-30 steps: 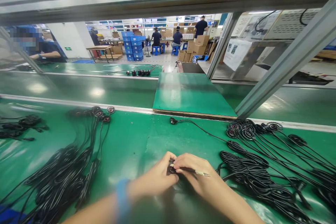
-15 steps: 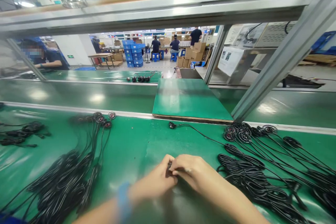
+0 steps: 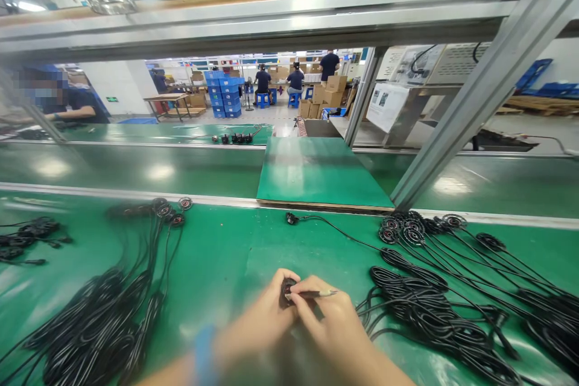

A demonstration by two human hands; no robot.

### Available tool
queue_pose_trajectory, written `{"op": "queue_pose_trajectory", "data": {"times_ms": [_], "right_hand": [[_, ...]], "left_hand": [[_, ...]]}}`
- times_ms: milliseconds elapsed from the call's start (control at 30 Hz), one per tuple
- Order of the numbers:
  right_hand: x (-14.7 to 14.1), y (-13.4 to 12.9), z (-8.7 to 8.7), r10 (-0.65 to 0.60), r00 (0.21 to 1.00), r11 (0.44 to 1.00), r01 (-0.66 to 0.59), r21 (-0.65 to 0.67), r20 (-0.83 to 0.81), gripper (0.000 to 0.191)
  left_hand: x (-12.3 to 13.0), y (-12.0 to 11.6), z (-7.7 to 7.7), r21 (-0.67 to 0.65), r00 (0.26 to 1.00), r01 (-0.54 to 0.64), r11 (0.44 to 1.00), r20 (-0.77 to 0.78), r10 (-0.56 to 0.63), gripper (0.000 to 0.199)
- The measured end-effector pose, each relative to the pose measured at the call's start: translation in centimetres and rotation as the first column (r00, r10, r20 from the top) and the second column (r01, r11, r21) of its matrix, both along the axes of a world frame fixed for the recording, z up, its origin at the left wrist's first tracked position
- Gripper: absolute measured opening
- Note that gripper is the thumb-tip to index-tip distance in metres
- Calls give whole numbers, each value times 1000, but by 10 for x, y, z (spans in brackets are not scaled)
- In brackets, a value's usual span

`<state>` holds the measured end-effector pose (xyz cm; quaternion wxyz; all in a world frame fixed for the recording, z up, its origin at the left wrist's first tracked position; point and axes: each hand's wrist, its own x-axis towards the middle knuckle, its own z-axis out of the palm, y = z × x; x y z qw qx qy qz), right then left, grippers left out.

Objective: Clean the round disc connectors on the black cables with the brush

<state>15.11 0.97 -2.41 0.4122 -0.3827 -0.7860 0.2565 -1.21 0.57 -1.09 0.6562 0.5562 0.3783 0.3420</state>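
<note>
My left hand (image 3: 266, 307), with a blue band at the wrist, grips a small round black part (image 3: 287, 291) with a reddish middle, above the green bench top. It resembles the ringed discs at the cable ends, partly covered by my fingers. My right hand (image 3: 332, 316) pinches a slim pen-like tool (image 3: 314, 294), dark with a pale rear end. The tool's front meets the face of the black part; its very tip is hidden by my fingers. Farther up the bench lies a single black connector (image 3: 292, 218) on a thin cable.
Bundled black cables (image 3: 99, 313) with round ends lie at left, more coiled cables (image 3: 425, 307) at right. A raised green board (image 3: 323, 172) spans the trough behind. A metal post (image 3: 470, 84) slants up at right; a shelf beam (image 3: 271, 15) crosses overhead. Several people sit or stand beyond.
My right hand has turned, so the slim tool and the face of the black part now show between my hands. The whole view has shifted slightly.
</note>
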Motion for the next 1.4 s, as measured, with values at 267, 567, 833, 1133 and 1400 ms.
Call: {"op": "queue_pose_trajectory", "data": {"times_ms": [267, 567, 833, 1133, 1400], "right_hand": [[16, 25, 4, -260, 876, 950, 308, -57, 405, 35], [94, 55, 42, -524, 432, 752, 639, 161, 734, 23], [145, 51, 45, -451, 273, 689, 711, 138, 849, 23], [163, -1, 90, -529, 532, 791, 592, 157, 661, 25], [107, 16, 62, -339, 836, 940, 320, 118, 432, 28]], "left_hand": [[-4, 2, -2, 445, 895, -104, 890, -348, 278, 38], [14, 81, -19, 580, 664, -392, 714, -360, 656, 33], [42, 143, -11, 586, 663, -396, 707, -350, 661, 24], [12, 91, -12, 313, 866, -422, 851, -138, 480, 70], [4, 15, -7, 32, 914, -384, 923, 154, 375, 54]]}}
